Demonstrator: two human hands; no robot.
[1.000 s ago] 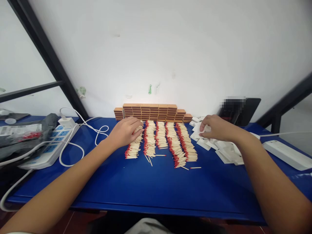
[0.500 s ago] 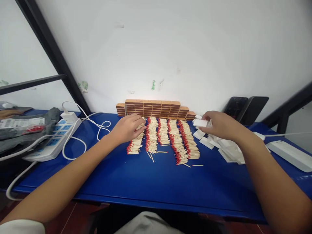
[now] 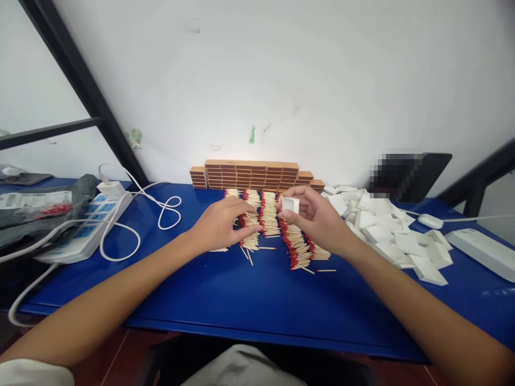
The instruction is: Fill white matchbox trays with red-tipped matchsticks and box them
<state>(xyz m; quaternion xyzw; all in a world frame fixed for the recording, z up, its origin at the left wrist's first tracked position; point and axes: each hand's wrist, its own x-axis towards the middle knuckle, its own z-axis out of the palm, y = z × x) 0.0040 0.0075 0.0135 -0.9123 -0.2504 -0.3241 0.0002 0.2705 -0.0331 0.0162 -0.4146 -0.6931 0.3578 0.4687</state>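
Observation:
My right hand (image 3: pixel 317 217) is closed on a small white matchbox tray (image 3: pixel 290 205), its hollow side facing me, above the rows of matches. Over the left rows hovers my left hand (image 3: pixel 225 221), thumb and fingers apart, with nothing visible in it. Below and around both hands lie several rows of red-tipped matches (image 3: pixel 270 214), partly covered by the hands. On the right is a heap of white matchbox trays (image 3: pixel 394 236).
Brown matchboxes (image 3: pixel 251 174) are stacked along the wall. At left are a power strip (image 3: pixel 90 230), white cables (image 3: pixel 134 228) and a grey plastic parcel (image 3: pixel 48 209). A black device (image 3: pixel 426 177), a white mouse-shaped object (image 3: pixel 430 221) and a long white box (image 3: pixel 480 252) stand at right.
My right hand has moved left from the tray heap with a tray in it, now above the matches. My left hand has shifted slightly right and nearer to me, its fingers apart.

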